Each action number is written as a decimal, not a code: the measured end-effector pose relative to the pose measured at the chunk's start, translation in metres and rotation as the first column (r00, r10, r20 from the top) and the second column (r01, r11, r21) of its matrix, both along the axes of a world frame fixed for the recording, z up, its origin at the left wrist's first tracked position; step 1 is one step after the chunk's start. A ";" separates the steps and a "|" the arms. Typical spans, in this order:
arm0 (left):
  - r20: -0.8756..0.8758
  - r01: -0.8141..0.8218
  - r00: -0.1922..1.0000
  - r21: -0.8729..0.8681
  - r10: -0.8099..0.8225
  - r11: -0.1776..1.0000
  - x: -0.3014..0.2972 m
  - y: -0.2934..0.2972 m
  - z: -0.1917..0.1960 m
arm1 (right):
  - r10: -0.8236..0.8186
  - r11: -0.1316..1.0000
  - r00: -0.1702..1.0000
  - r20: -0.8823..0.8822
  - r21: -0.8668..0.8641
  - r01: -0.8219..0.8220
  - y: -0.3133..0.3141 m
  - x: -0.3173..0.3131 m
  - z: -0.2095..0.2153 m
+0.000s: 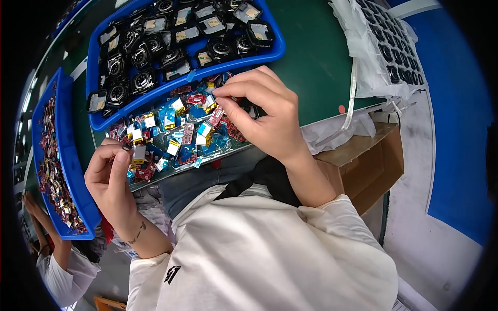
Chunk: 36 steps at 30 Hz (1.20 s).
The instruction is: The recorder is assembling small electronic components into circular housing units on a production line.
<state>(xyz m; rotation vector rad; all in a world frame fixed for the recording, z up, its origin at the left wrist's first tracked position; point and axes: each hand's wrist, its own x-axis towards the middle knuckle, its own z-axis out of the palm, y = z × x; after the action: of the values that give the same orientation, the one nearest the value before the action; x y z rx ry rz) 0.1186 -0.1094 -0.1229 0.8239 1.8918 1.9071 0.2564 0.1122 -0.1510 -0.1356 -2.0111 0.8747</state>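
My left hand (111, 173) is closed in a pinch, with a small dark part (127, 147) between thumb and forefinger. Just beside those fingertips is a silver-and-yellow battery (139, 154); whether it joins the dark part I cannot tell. My right hand (267, 111) reaches over a clear plastic tray (220, 151), thumb and forefinger brought together near its pile. What they hold, if anything, is too small to make out. In the pile lie small red circuit boards (188, 133), more small batteries (202, 136) and blue film pieces (168, 118).
Behind the clear tray, a blue bin (284, 44) holds many black watch cases (144, 80). Another blue bin (88, 207) of small parts stands left, near another person's arm (62, 251). A lined tray of dark round parts (397, 52) is far right; a cardboard box (363, 163) sits below.
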 end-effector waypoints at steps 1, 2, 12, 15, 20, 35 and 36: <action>-0.019 -0.007 1.000 0.007 0.007 1.000 0.000 0.005 0.002 | 0.006 1.000 1.000 -0.004 -0.001 -0.006 0.002 -0.002 0.000; -0.008 -0.006 1.000 0.019 0.006 1.000 0.001 0.009 0.003 | 0.002 1.000 1.000 0.018 -0.024 -0.001 0.002 -0.003 0.000; 0.043 0.027 0.999 0.002 -0.027 1.000 0.002 0.014 0.005 | -0.120 0.975 0.974 0.191 -0.163 0.152 0.011 0.006 0.015; 0.162 0.022 0.987 0.006 -0.023 1.000 0.007 0.012 0.003 | -0.145 0.985 0.967 0.210 -0.063 0.161 0.016 0.000 0.018; 0.197 0.081 0.976 0.043 -0.088 0.996 0.012 0.010 0.003 | -0.204 0.964 0.923 0.326 0.232 0.131 0.028 -0.022 0.038; 0.253 0.200 0.941 0.125 -0.226 0.972 0.024 0.014 0.007 | -0.023 0.947 0.728 0.685 0.250 -0.205 0.045 -0.039 0.059; 0.244 0.206 0.942 0.127 -0.232 0.970 0.024 0.014 0.006 | -0.017 0.961 0.711 0.703 0.206 -0.181 0.044 -0.039 0.061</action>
<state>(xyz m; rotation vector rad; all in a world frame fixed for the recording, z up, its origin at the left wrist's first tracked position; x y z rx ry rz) 0.1423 -0.0953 -0.1167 0.7406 1.4970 1.8793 0.2174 0.1562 -0.0898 -0.2595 -2.8586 0.6423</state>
